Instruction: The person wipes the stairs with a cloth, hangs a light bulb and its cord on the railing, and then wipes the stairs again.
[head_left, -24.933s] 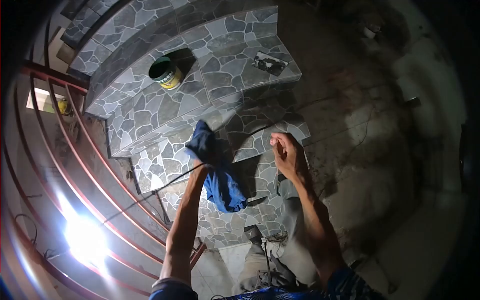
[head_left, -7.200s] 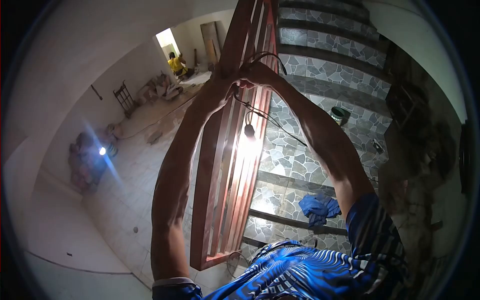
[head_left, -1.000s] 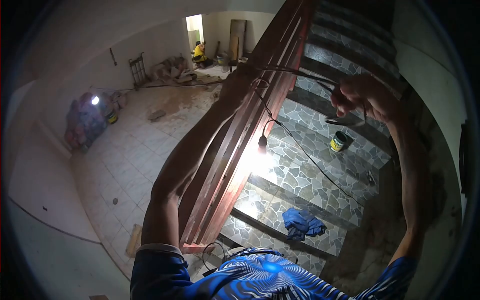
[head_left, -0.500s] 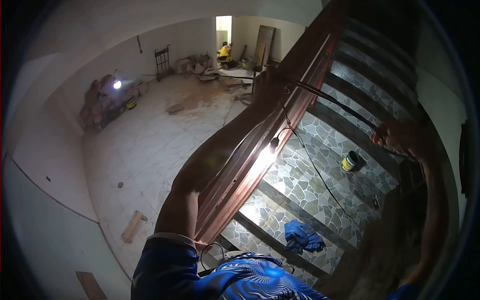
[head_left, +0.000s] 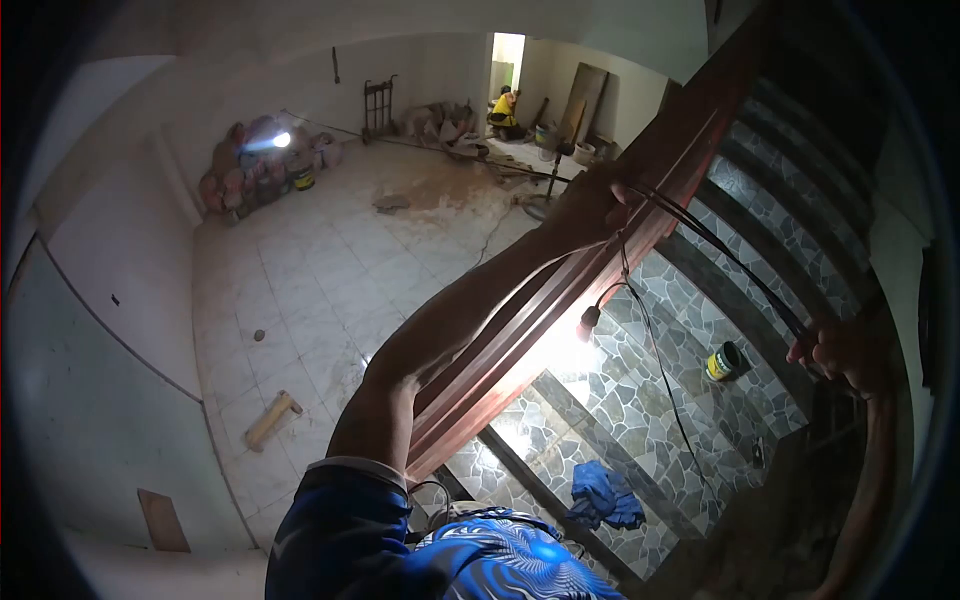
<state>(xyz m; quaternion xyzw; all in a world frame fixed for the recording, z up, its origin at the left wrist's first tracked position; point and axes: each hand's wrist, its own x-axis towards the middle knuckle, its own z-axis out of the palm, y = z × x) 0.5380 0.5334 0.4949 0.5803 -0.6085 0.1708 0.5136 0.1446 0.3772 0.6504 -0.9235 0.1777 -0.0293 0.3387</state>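
Note:
My left hand [head_left: 608, 192] is closed around a dark cable [head_left: 718, 240] at the upper part of a reddish wooden stair rail [head_left: 520, 385]. The cable runs in more than one strand across the steps to my right hand [head_left: 850, 355], whose fingers are wrapped round it. Below my left hand, a lit bulb in a dark holder [head_left: 590, 318] hangs against the rail. A thin wire [head_left: 655, 350] trails from there down over the stone-patterned landing [head_left: 640, 390]. How far my left fingers also touch the wood is hard to make out.
On the landing are a black-and-yellow can [head_left: 724, 361] and a blue cloth [head_left: 605, 495]. Dark-edged steps [head_left: 770, 215] rise at upper right. Beyond the rail, a person in yellow [head_left: 503, 108] crouches by a doorway; a hand truck [head_left: 379, 108] and sacks [head_left: 250, 165] line the wall.
The view has shifted, so the room appears farther right. My right hand sits lower in view, and the cable between my hands slopes more steeply. Both hands still hold it.

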